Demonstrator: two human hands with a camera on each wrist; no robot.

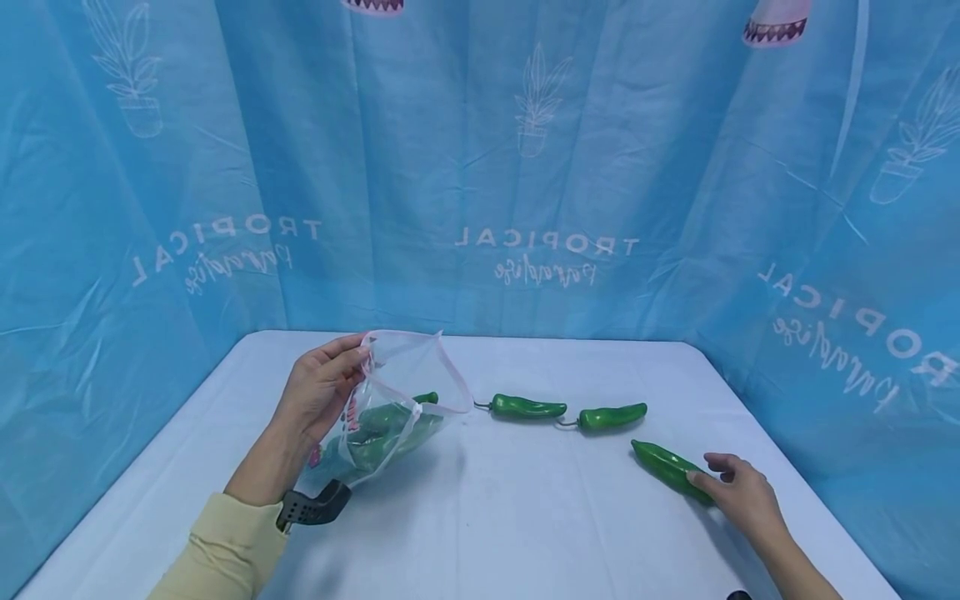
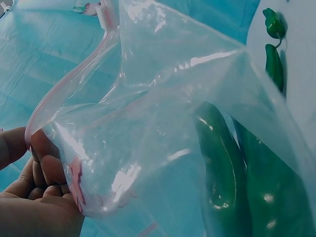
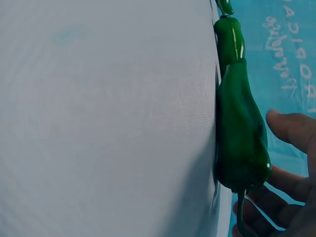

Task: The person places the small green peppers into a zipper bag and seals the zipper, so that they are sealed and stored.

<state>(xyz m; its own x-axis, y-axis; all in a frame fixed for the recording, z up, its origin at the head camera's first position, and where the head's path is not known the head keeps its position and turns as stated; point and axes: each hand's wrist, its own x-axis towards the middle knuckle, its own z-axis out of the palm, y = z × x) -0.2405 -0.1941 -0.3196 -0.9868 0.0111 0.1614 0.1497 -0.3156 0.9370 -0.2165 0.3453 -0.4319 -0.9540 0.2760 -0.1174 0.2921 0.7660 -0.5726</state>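
My left hand (image 1: 318, 392) pinches the pink-edged rim of a clear zip bag (image 1: 408, 367) at the left of the table, and the bag's mouth gapes towards the right. Inside lie green peppers (image 2: 222, 168), seen through the plastic. At the right, my right hand (image 1: 746, 500) is beside a long green pepper (image 1: 663, 467), thumb and fingers spread around its stem end. In the right wrist view a gap shows between the thumb (image 3: 291, 129) and this pepper, which lies on the table.
Two more green peppers, one at the middle (image 1: 528, 407) and one to its right (image 1: 613, 417), lie in a line on the white tablecloth (image 1: 525, 517). Blue printed curtains (image 1: 540, 192) stand behind and at both sides of the table.
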